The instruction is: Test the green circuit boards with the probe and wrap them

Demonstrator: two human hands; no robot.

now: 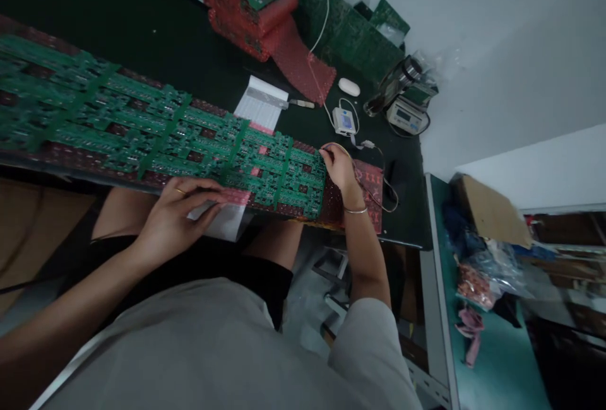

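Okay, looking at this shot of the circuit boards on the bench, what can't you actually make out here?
Head view only:
- What the right hand pinches at the circuit boards: too small, hidden by its fingers.
- What lies under the left hand: covered by the palm; only white paper shows.
- The small meter display: too small to read.
- The row of boards: cut off at the left edge.
- The shelf clutter: blurred.

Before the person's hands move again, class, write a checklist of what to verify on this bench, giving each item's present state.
1. Left hand resting on the white paper sheet at the bench edge: ok.
2. Right hand at the right end of the row of green circuit boards: ok.
3. Right fingertips pinching something: cannot tell.
4. White cable lying clear of the hands: ok.
5. Boards overlapping evenly: cannot tell.
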